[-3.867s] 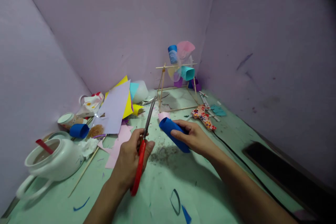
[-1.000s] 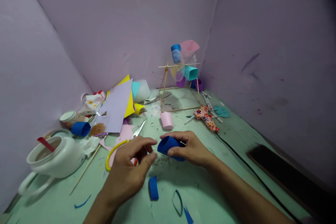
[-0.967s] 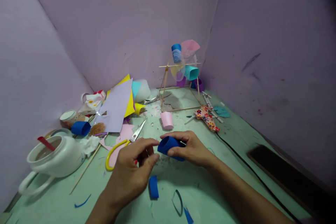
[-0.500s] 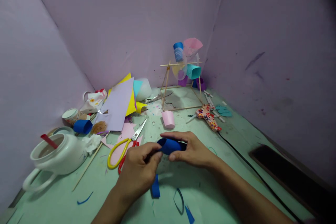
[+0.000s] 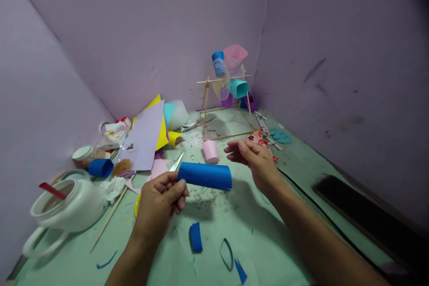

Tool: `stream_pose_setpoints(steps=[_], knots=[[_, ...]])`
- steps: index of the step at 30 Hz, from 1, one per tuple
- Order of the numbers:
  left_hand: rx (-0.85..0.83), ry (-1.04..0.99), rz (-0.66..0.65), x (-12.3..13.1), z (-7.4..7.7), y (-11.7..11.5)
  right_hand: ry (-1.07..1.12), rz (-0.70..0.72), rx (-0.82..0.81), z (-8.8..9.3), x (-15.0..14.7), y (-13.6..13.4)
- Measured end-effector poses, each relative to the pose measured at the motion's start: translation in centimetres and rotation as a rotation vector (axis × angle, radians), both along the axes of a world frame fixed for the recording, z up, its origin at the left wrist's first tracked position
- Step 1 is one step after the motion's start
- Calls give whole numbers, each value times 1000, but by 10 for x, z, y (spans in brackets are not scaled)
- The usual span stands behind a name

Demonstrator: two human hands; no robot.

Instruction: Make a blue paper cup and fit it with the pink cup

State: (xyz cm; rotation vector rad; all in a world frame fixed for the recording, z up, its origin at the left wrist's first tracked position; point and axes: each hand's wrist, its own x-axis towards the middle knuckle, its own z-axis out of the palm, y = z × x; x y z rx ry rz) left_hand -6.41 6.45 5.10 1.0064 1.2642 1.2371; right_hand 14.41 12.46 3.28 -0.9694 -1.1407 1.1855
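Note:
My left hand point(image 5: 160, 201) pinches one end of a blue paper roll point(image 5: 205, 175) and holds it level above the green table point(image 5: 264, 232). My right hand point(image 5: 252, 159) hovers a little beyond the roll's right end, fingers loosely apart, holding nothing. A small pink paper cup point(image 5: 211, 151) stands just behind the roll. The scissors point(image 5: 175, 163) lie on the table behind my left hand, mostly hidden by it. A short blue paper ring point(image 5: 195, 237) lies on the table under the roll.
A stick frame with coloured paper cups point(image 5: 227, 86) stands in the far corner. Coloured paper sheets point(image 5: 147, 136) pile up at the left. A white teapot-like vessel point(image 5: 65, 209) sits at near left. A floral glue gun point(image 5: 259, 136), a black cable point(image 5: 298, 187) and blue scraps point(image 5: 234, 263) lie around.
My right hand let go of the blue roll and moved up and right. My left hand now holds the roll alone, lifted and turned level. Earlier, the scissors were put down.

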Motion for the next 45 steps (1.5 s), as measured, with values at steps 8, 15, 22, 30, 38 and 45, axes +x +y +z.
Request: stream_pose_setpoints(steps=[8,15,22,30,38,45], knots=[[-238,-474,28,-5,-6,13,-83,114,175,9,-3,-12],[-134,-393,121,5,-13,14,-330,-47,573,10,-11,-25],[-39,-303,201,13,-16,12,-304,144,49,3,-24,-27],[18,-268,169,22,-20,2,-45,267,-281,-6,-37,-31],[-21,-121,133,18,-18,2,24,165,-254,-14,-34,-27],[45,418,126,0,-2,2,96,71,-222,-14,-29,-23]])
